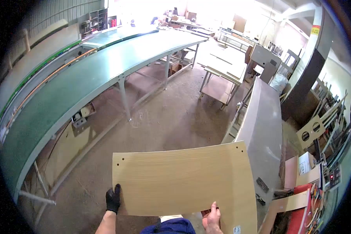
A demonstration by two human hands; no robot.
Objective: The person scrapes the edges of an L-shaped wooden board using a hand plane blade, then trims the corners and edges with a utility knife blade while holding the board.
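Observation:
A light wood-grain panel [175, 175] stretches across in front of my body, with small dark holes near its two far corners. My left hand [113, 199], in a black glove, is closed on the panel's left edge, its thumb on the upper face. On the near edge, right of the middle, my right hand [212, 219] grips the panel with its thumb on top; its other fingers are mostly hidden below. A small white label [236, 229] is stuck near the panel's near right part.
A long green conveyor [89, 74] runs along the left on metal legs. To the right stands a long grey table [263, 121], close to the panel's right end. Farther ahead, a trolley [222, 64] carries flat boards. A pillar [306, 62] and leaning scraps are at right.

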